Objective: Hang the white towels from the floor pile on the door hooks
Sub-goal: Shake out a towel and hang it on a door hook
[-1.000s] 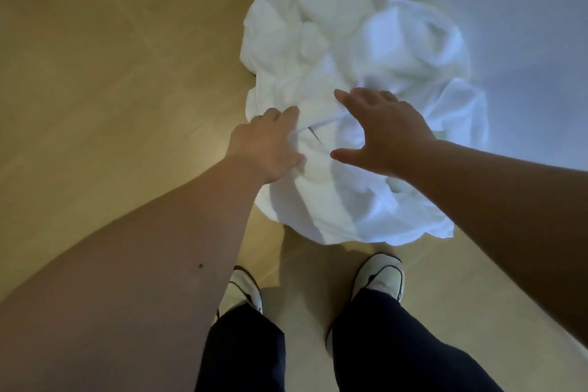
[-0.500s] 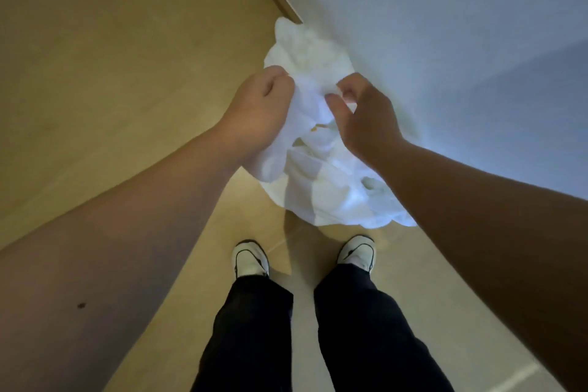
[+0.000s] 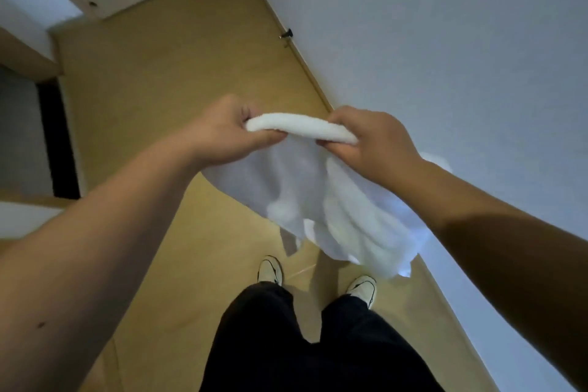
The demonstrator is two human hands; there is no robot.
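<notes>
A white towel (image 3: pixel 305 200) hangs in the air in front of me, its top edge bunched into a thick roll between my two hands. My left hand (image 3: pixel 227 134) grips the left end of that roll with curled fingers. My right hand (image 3: pixel 370 141) grips the right end the same way. The rest of the cloth drapes down toward my shoes. A bit of white cloth (image 3: pixel 437 160) shows past my right wrist by the wall; I cannot tell if it belongs to the floor pile. No door hooks are in view.
A white wall (image 3: pixel 445 41) runs close along my right side, with a small black doorstop (image 3: pixel 286 33) at its base. The wooden floor (image 3: pixel 159 89) stretches ahead. A dark doorway (image 3: pixel 59 137) opens at the left. My feet (image 3: pixel 270 270) stand just below the towel.
I have stood up from the pile. Both hands closed on the towel and lifted it off the floor, and its top edge is now stretched between them.
</notes>
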